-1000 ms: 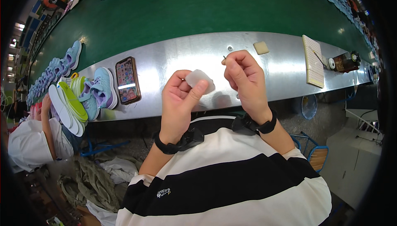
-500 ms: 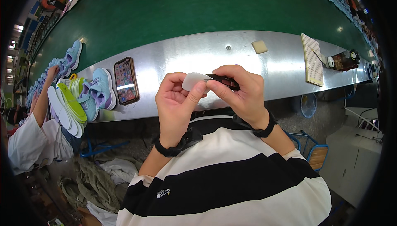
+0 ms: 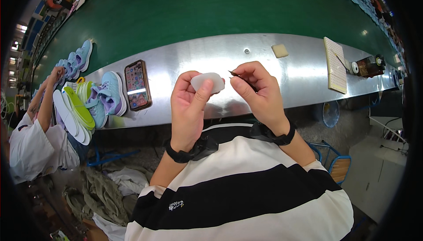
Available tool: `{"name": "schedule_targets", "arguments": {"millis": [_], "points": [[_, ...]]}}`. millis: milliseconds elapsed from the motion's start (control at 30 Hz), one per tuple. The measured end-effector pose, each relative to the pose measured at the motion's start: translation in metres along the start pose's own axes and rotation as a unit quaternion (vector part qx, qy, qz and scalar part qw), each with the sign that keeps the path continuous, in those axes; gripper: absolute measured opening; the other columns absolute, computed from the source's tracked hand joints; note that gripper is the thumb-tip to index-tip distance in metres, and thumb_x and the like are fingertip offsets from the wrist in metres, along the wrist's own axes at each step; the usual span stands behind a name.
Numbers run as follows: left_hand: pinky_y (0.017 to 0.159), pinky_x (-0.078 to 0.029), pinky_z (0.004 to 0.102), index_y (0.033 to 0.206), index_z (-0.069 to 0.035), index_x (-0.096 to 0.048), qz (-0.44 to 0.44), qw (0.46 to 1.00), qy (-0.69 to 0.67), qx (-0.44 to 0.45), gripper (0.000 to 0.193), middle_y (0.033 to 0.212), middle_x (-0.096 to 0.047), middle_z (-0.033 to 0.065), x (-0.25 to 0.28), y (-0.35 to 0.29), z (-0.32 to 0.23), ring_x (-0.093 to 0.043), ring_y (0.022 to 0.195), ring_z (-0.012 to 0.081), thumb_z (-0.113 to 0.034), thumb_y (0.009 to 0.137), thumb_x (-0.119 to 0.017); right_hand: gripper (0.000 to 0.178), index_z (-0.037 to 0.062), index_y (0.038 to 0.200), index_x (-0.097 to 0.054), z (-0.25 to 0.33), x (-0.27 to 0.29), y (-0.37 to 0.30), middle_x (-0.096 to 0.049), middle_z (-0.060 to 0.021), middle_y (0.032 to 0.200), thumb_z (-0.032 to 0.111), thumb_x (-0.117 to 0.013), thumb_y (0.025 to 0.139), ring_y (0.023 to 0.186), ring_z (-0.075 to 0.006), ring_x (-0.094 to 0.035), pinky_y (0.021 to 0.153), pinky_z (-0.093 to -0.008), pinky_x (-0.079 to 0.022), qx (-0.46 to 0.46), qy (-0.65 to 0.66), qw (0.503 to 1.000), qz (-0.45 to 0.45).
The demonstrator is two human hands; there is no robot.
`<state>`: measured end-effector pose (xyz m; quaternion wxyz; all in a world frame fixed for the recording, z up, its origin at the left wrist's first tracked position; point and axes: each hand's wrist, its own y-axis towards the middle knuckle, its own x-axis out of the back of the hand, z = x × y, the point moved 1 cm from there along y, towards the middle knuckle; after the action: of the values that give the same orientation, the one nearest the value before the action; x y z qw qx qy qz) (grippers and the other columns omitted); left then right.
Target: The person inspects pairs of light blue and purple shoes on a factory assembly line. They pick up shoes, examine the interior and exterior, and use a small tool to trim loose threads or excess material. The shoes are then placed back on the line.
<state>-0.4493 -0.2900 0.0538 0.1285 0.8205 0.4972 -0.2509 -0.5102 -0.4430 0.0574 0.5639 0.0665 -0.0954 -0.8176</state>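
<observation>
While the left hand (image 3: 190, 104) pinches a small white pad (image 3: 207, 82) between thumb and fingers above the steel bench (image 3: 299, 71), I see the right hand (image 3: 260, 93) clamped on a thin dark tool (image 3: 241, 78), its tip just beside the pad. Half a second ago the tool lay across the pad; now they are apart. A phone (image 3: 137, 85), pale blue shoes (image 3: 110, 95) and a notebook (image 3: 335, 64) lie on the bench, nothing blocking the hands.
</observation>
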Motion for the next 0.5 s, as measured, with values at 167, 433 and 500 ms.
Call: {"name": "schedule_targets", "arguments": {"millis": [167,433,500], "points": [[0.077,-0.051,0.0267,0.11,-0.004,-0.05,0.012,1.0,-0.022,-0.002,0.027,0.102,-0.066,0.0088,0.006,0.0,0.002,-0.064,0.088,0.0136,-0.013,0.092,-0.069,0.021,0.0018,0.101,-0.061,-0.001,-0.002,-0.003,-0.062,-0.0009,0.068,0.018,-0.07,0.091,0.06,-0.0043,-0.051,0.054,-0.0206,-0.038,0.023,-0.033,0.999,0.012],[0.074,-0.049,0.0233,0.106,-0.003,-0.052,0.017,0.999,0.037,-0.013,0.026,0.096,-0.065,0.0073,0.003,-0.005,0.001,-0.061,0.083,0.0109,-0.009,0.09,-0.072,0.02,0.0016,0.1,-0.06,0.008,-0.004,0.0,-0.066,-0.0035,0.072,0.017,-0.069,0.092,0.063,-0.0059,-0.056,0.055,-0.0209,-0.041,0.027,0.021,0.999,0.035],[0.073,-0.049,0.0223,0.105,-0.003,-0.052,0.027,0.998,0.052,-0.024,0.026,0.096,-0.065,0.0071,0.003,-0.005,0.001,-0.061,0.083,0.0104,-0.008,0.089,-0.071,0.019,0.001,0.099,-0.06,0.011,-0.006,0.0,-0.067,-0.0043,0.073,0.016,-0.069,0.092,0.063,-0.0061,-0.057,0.055,-0.0206,-0.042,0.029,0.02,0.999,0.042]]}}
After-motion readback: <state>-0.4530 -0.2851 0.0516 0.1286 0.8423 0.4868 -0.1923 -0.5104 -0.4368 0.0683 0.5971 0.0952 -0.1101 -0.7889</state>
